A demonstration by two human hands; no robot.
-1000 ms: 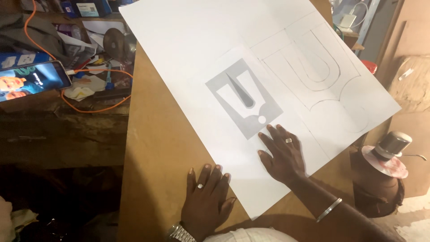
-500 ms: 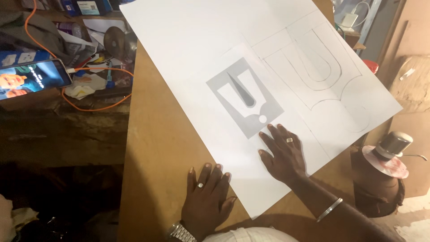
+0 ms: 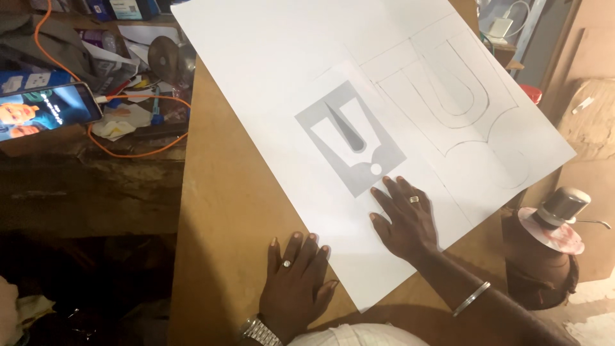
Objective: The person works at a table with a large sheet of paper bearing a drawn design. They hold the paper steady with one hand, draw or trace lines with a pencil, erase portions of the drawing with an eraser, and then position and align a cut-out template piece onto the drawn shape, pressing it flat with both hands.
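Observation:
A large white sheet (image 3: 288, 70) lies across a brown board (image 3: 224, 211). On it sits a smaller paper with a grey square holding a white exclamation-mark shape (image 3: 350, 138). Pencilled letter outlines (image 3: 458, 90) run to its right. My right hand (image 3: 403, 218) presses flat on the white sheet just below the grey print, fingers spread, a ring on one finger and a bangle on the wrist. My left hand (image 3: 298, 282) lies flat on the board at the sheet's lower left edge, wearing a ring and a metal watch. Neither hand holds anything.
To the left is a cluttered bench with a lit phone (image 3: 45, 112), an orange cable (image 3: 138, 150), papers and a round metal disc (image 3: 165, 59). At the right stands a dark stove-like canister with a metal cap (image 3: 551, 224). Wooden panels (image 3: 592, 109) lean beyond it.
Almost nothing differs. Both hands stay flat in the same places; the view has only shifted very slightly.

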